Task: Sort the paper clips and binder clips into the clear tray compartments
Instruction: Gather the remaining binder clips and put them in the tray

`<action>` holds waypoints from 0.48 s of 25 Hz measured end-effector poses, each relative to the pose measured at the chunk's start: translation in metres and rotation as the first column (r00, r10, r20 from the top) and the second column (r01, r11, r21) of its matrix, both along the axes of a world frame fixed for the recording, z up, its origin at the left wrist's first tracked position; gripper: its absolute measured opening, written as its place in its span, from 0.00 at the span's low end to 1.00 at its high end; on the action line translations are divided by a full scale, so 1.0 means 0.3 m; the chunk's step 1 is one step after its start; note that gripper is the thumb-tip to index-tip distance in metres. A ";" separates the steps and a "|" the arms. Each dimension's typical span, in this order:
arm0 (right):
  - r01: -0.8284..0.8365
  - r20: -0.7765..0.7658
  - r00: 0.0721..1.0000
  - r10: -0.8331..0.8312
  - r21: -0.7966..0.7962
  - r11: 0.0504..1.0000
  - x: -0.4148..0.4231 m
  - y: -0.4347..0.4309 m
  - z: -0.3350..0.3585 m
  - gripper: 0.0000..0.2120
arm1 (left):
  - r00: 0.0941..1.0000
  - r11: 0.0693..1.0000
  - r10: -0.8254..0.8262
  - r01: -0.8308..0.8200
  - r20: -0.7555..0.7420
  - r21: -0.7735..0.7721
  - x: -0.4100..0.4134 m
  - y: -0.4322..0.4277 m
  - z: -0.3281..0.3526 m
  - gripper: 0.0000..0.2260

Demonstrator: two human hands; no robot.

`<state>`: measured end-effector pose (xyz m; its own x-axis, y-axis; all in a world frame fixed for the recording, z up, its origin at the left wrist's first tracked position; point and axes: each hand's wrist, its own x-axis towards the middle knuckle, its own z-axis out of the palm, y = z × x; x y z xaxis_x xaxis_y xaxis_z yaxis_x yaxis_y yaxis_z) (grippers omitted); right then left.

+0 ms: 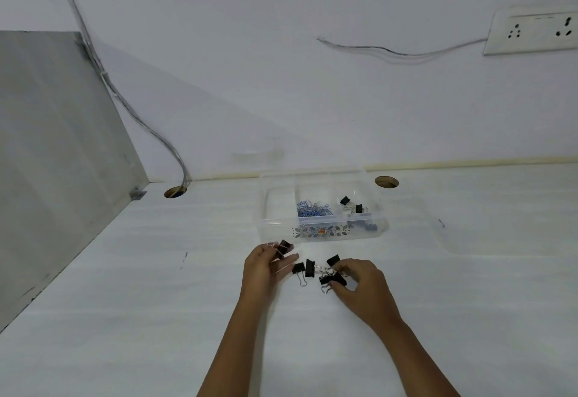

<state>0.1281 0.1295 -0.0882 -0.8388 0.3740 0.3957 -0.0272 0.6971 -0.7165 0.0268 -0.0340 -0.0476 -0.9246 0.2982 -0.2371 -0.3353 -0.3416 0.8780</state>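
Left hand [266,263], fingers curled, grips a bunch of black binder clips [284,248] just in front of the clear tray [275,230]; right hand [364,284], thumb and fingertips closed, pinches one clip [337,279] of the loose cluster [309,267] lying on the white table [125,302] between the hands. The number of clips in the left hand cannot be made out, and the dark items [369,227] in the tray's front right compartment are blurred; blue paper clips [312,209] lie in the middle rear compartment, two binder clips [352,204] in the right rear. Both forearms, cut off at the lower edge, converge on the cluster, backs of the hands uppermost.
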 end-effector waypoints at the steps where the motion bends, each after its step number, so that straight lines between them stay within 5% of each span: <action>1: -0.016 0.015 1.000 0.015 0.023 1.000 0.000 -0.001 0.000 0.15 | 0.992 0.994 -0.001 -0.013 0.130 0.106 -0.001 0.000 0.009 0.11; 3: -0.043 0.026 0.999 0.041 0.056 0.997 -0.002 -0.002 0.002 0.18 | 0.951 0.969 -0.022 -0.055 0.308 0.240 -0.004 -0.009 0.011 0.12; 8: -0.091 0.015 0.996 0.091 0.016 0.996 -0.005 0.006 0.011 0.16 | 0.926 0.978 -0.001 -0.079 0.377 0.195 0.002 -0.019 0.047 0.09; 10: -0.098 0.016 0.995 0.097 0.008 0.995 -0.004 0.004 0.014 0.15 | 0.974 0.992 0.038 -0.010 0.224 -0.122 0.007 -0.008 0.053 0.06; 12: -0.096 0.026 0.995 0.096 -0.012 0.995 -0.001 0.001 0.023 0.13 | 0.981 0.778 -0.060 -0.070 -0.185 -0.625 -0.006 0.004 0.013 0.06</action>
